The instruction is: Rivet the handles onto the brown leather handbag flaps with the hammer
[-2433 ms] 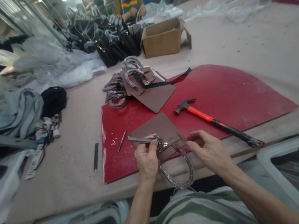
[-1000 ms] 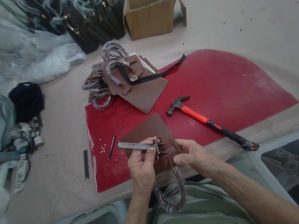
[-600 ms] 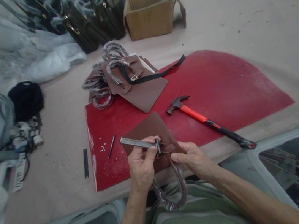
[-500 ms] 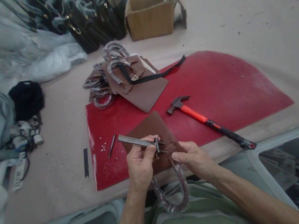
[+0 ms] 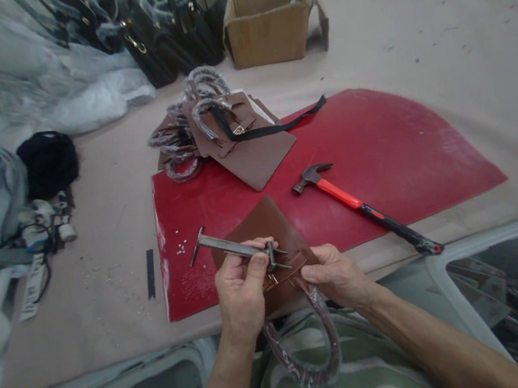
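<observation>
My left hand (image 5: pixel 242 284) is closed around a grey metal divider (image 5: pixel 233 246), thumb on top near its adjusting screw. The divider's two pointed tips lie over a brown leather bag panel (image 5: pixel 271 222), close to a strap across it; whether they touch is unclear. My right hand (image 5: pixel 336 274) pinches the panel's right edge, thumb on top by the base of a plastic-wrapped handle (image 5: pixel 331 335). That handle loops down over my lap. A small gold-coloured metal fitting shows on the panel beside my left thumb. The fingers under the panel are hidden.
A claw hammer (image 5: pixel 355 203) lies on the red mat (image 5: pixel 405 141). Behind are stacked brown bag panels (image 5: pixel 257 157) with a black strap (image 5: pixel 287 126). A slim metal rod (image 5: pixel 194 252) and a dark strip (image 5: pixel 151 273) lie left. A cardboard box (image 5: pixel 266 35) stands further back.
The divider has tilted slightly in my left hand, and its tips sit a little lower along the strap. The panel and handle have shifted slightly; the whole view has moved a little.
</observation>
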### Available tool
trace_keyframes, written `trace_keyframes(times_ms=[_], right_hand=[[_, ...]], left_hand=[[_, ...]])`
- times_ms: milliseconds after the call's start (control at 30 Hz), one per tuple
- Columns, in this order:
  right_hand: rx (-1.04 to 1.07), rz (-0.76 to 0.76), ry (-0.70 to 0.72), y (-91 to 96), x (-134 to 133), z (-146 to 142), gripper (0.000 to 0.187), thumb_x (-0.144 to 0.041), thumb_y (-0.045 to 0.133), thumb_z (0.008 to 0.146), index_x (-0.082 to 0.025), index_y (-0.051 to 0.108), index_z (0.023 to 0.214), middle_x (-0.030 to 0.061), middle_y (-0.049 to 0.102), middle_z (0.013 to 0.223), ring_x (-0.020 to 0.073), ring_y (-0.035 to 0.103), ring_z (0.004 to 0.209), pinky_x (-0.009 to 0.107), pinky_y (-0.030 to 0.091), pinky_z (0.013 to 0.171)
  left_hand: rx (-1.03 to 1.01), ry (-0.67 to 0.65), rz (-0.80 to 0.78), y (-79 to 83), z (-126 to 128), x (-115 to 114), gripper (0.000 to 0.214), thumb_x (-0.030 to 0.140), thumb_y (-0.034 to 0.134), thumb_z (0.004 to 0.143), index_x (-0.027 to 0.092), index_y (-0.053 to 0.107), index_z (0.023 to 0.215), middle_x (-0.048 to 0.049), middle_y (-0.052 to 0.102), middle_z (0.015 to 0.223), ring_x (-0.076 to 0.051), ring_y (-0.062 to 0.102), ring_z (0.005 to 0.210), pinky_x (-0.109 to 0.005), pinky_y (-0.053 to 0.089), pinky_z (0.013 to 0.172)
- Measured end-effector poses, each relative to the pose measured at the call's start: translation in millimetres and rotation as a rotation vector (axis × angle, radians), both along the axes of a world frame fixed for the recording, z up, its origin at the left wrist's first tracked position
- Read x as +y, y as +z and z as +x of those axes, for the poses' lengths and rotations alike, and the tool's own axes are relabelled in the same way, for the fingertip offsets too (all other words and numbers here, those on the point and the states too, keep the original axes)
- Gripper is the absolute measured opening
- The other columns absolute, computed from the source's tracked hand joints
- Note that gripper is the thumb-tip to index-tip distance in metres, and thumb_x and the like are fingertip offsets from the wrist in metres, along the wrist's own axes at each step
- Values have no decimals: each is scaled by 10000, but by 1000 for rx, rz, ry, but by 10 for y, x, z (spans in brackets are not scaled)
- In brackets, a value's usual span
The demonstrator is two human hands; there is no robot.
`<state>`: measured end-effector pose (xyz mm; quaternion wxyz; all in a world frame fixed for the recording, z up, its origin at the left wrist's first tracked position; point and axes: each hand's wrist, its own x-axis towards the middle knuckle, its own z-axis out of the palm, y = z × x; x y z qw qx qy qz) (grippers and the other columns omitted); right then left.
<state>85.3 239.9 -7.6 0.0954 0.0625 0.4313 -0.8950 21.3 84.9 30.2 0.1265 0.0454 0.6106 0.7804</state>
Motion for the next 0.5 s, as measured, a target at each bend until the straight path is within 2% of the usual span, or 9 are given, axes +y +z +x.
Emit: trace_keyframes(times_ms=[167,333,500], right_hand=[[-3,39,31,40,2,-9,327,-435,765,754,-134,639,723,-10,524,614,100,439,535,231,317,519],[-100,42,45,104,-59,0,376,-489,771,731,-147,613,734,-28,496,588,94,435,474,226,342,467],[-50,41,23,105,-121,10,378,-483,773,730,-131,643,770,-10,526,623,96,431,520,225,319,496]], left_hand=[[54,-6,-113,58,1,-52,202,301,711,862,160,698,1006,-90,730,1040,-201,716,952,-321,576,890],[59,4,-58,60,-69,-74,196,305,712,858,162,699,991,-80,740,1007,-201,716,942,-334,577,891],[7,7,-77,21,-84,-82,234,345,717,851,145,695,969,-86,743,992,-194,720,914,-318,580,866]])
